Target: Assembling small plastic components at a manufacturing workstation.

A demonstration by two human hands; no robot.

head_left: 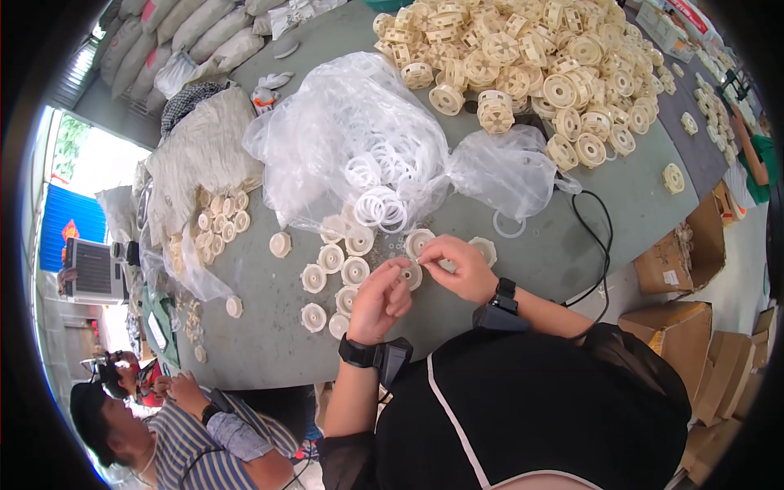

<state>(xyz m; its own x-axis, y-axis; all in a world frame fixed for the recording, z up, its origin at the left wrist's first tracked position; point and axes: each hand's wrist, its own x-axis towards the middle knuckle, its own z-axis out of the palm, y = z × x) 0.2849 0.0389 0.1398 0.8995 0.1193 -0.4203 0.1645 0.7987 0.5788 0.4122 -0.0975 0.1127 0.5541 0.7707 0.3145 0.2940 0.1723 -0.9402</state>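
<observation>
Cream plastic disc (411,275) is pinched between fingers of left hand (380,300) and right hand (459,268).

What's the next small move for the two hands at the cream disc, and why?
Probably seat the small piece pinched by the right hand into the round cream plastic disc that the left hand steadies. Both hands' fingertips meet at that disc, just above the grey table, with similar cream discs laid out beside it. The pinched piece is too small to identify.
</observation>
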